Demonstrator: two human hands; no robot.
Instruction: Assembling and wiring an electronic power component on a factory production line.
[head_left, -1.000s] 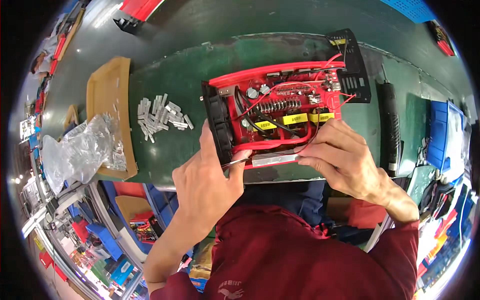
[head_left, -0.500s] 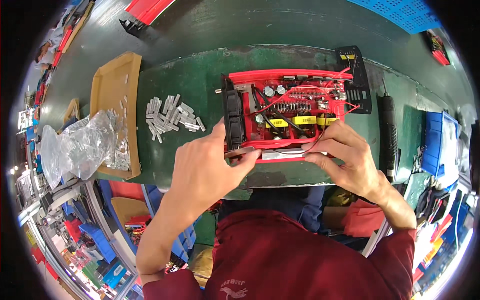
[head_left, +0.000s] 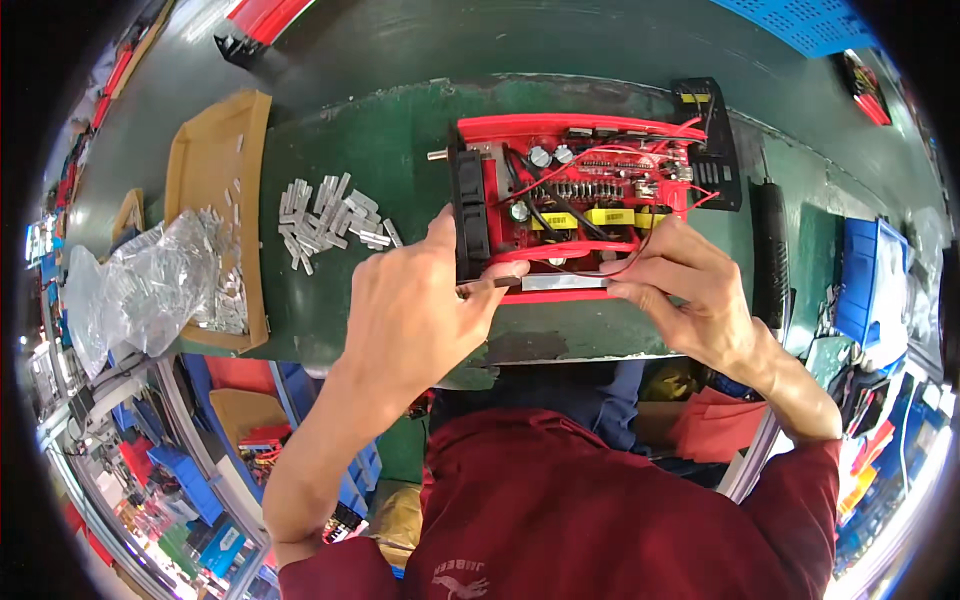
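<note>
A red open electronics case (head_left: 575, 130) with a circuit board, yellow parts and red wires lies on the green workbench (head_left: 390, 150). A black fan (head_left: 468, 215) is fixed at its left end. My left hand (head_left: 415, 305) pinches the left end of a thin metal strip (head_left: 560, 283) along the case's near edge. My right hand (head_left: 685, 285) pinches the strip's right end, with a red wire looping by its fingers.
A pile of small silver metal pieces (head_left: 325, 220) lies left of the case. A cardboard tray (head_left: 215, 160) with more pieces and a clear plastic bag (head_left: 145, 280) sit further left. A black panel (head_left: 712, 150) and a black tool (head_left: 770, 250) lie right.
The case sits more centred and squarer in view than a second ago. Both hands stay on the near edge, the left thumb now against the fan.
</note>
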